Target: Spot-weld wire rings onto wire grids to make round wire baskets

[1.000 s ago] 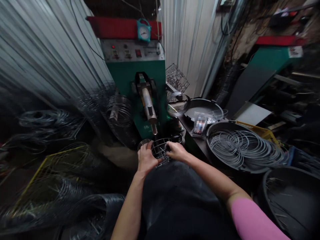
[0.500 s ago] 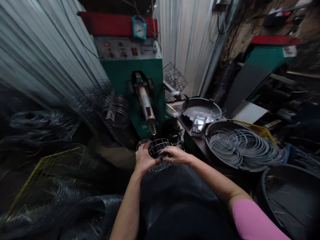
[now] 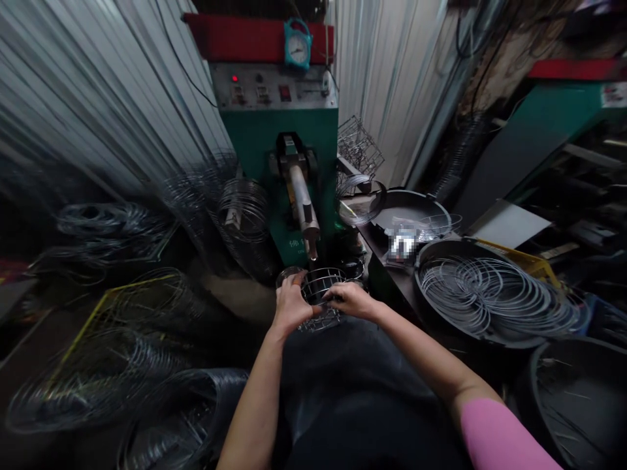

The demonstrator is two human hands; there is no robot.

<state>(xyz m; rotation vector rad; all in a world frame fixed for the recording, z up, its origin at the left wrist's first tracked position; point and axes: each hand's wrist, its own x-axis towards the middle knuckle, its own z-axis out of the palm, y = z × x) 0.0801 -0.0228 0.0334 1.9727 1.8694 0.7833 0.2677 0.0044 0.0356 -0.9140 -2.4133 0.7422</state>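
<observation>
1. Two bare hands clamped on one small round wire basket (image 3: pixel 321 301): left hand (image 3: pixel 290 305) wrapped over its left rim, right hand (image 3: pixel 353 300) pinching its right rim.
2. Basket held above the lap, directly under the silver electrode tip (image 3: pixel 312 248) of the green-and-red spot-welding machine (image 3: pixel 274 130), near but apart.
3. Round black tray of loose grey wire rings (image 3: pixel 494 297) at right; blurred piles of wire frames (image 3: pixel 122 326) at left.
4. Risk, as judged: fingertips close to the tip, so likely pinch or burn if basket tilts or slips.
5. Risk: uneven grip could skew the rim, misplacing the joint.
</observation>
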